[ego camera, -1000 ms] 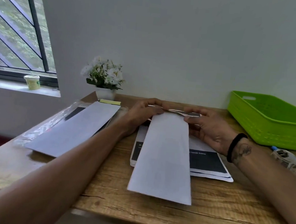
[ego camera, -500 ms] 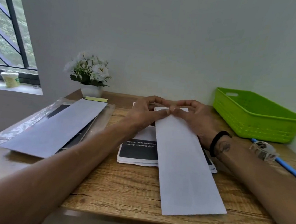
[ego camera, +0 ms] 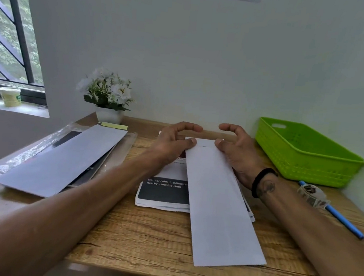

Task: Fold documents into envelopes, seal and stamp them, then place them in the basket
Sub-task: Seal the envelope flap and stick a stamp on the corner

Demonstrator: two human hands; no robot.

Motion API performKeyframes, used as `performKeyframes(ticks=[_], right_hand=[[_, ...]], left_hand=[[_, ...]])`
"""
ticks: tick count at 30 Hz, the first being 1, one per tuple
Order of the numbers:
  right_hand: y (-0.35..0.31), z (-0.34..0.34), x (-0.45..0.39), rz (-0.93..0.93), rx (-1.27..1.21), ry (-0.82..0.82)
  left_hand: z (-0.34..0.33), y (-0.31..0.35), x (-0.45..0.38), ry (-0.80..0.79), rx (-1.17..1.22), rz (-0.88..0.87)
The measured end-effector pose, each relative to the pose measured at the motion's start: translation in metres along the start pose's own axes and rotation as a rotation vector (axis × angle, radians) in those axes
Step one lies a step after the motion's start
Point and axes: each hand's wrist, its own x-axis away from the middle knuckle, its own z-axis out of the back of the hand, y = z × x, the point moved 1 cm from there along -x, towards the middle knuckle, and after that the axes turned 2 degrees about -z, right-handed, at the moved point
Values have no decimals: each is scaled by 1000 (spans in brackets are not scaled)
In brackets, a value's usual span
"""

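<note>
long white paper envelope (ego camera: 219, 200): lies flat on the wooden surface (ego camera: 154, 243) in front of you, its far end across a stack of printed documents with black panels (ego camera: 164, 192), its near end close to the front edge of the surface.

your left hand (ego camera: 173, 143): at the envelope's far left corner, thumb tip touching the paper, fingers arched above it and curled round nothing.

your right hand (ego camera: 240, 153): at the far right corner, thumb tip on the paper's edge, fingers arched and apart from the left ones; a black band on the wrist.

second white envelope (ego camera: 62, 159): to your left, lying on a clear plastic sleeve (ego camera: 24, 157) that holds dark sheets.

bright green perforated plastic basket (ego camera: 305, 155): far right, against the wall.

roll of printed stamps (ego camera: 312, 195): right of your right wrist, resting on a blue pen (ego camera: 345, 221).

white pot of white flowers (ego camera: 107, 98): far left corner, a yellow sticky pad (ego camera: 113, 126) just beside it.

small pale tub (ego camera: 10, 96): on the window sill.
</note>
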Motion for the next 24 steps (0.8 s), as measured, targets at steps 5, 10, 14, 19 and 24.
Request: performKeyframes(ticks=[5,10,14,19,24], right_hand=[[2,1,-6,-71,-57,21],[0,3,-5,-109,-137,53],[-6,1,-4,-159,-372,6],[-18,-5,6,-199,-572,-195],[-18,-7,12,17,-188,-134]], left_hand=[[3,-2,1,5,-189,-39],[3,-5,2,90,-762,-373],[-4,8,6,153,-734,-379],[-12,36,24,133,-482,-234],[-7,48,18,174,-361,82]])
